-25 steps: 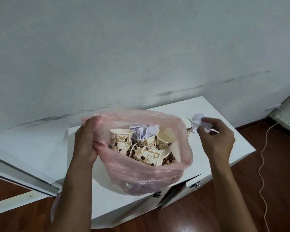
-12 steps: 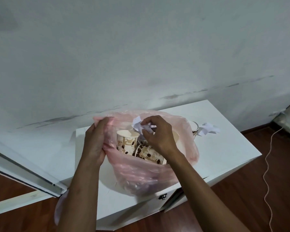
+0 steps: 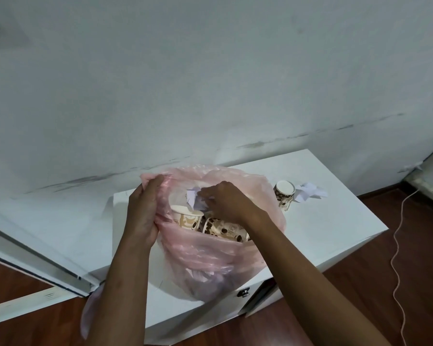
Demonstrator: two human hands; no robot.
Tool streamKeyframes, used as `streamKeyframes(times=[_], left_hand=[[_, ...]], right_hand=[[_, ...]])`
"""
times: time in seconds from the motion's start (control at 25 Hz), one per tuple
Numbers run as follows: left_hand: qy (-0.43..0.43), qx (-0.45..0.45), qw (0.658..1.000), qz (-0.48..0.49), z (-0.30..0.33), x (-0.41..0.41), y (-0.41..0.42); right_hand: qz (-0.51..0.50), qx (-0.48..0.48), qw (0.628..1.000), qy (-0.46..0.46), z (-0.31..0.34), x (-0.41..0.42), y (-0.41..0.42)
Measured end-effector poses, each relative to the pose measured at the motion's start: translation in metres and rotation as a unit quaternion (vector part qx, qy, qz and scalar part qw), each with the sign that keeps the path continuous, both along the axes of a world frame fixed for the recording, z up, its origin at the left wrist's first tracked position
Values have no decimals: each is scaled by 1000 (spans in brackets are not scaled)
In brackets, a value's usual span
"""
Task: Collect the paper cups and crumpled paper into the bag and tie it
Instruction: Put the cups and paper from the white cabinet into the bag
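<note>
Only coffee-bean print — cups [image 3: 211, 224], no legible txt

The left hand [image 3: 143, 211] is clenched, fingers curled shut in a grip. The right hand [image 3: 225, 201] is extended leftward, its fingertips [image 3: 205, 196] pinched together; both forearms are bare.

A translucent pink plastic bag [image 3: 210, 265] is sitting open-mouthed on the white surface, its left rim being bunched and held up. Inside it, coffee-bean-printed paper cups are lying jumbled: one cup [image 3: 186, 218] is standing roughly upright at the left, another [image 3: 223, 229] is lying on its side just beside it. Crumpled white paper [image 3: 194, 197] is being held over the cups, within the bag's mouth. Outside the bag, to its right, one more printed paper cup [image 3: 284, 194] is lying tipped, with a second crumpled paper [image 3: 308, 194] resting just beside it.
</note>
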State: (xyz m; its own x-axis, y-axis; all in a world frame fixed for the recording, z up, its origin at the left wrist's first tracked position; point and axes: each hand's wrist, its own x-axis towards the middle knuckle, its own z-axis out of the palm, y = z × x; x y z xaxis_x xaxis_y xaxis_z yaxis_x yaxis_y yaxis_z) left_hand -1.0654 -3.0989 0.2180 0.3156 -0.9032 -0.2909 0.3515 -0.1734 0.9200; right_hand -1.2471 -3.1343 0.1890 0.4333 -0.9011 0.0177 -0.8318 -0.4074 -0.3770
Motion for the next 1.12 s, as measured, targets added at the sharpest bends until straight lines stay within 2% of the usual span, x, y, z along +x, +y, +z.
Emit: streamKeyframes(times=[0.2,0.28,0.32,0.4,0.44,0.52,0.64,0.72,0.84,0.96,1.04,1.12], left_hand=[[12,-9,1000,22,-1,3,-2],[9,-17,999,45,-1,9,-3],[9,-17,998,57,0,13,-2],[12,-18,997,72,2,22,0],[12,-19,997,78,3,25,1],[7,-16,996,89,4,30,3],[9,-9,996,86,3,34,3],[8,-2,997,79,2,36,2],[8,3,997,82,1,35,4],[1,2,996,88,2,32,6],[-3,3,996,85,4,31,8],[-17,2,997,80,5,32,10]], right_hand=[[-86,-54,980,-169,22,-23,20],[-144,-122,954,-233,31,-41,24],[-197,-173,929,-261,30,-53,21],[-316,-235,879,-268,15,-82,4],[-366,-220,870,-246,2,-100,-9],[-425,-102,882,-173,-26,-128,-31],[-411,27,907,-87,-60,-146,-41],[-407,17,908,-97,-71,-148,-40],[-425,-45,892,-146,-69,-144,-34],[-412,-118,874,-229,-31,-124,-24],[-366,-188,857,-312,12,-96,-6],[-298,-198,841,-406,52,-65,21]])
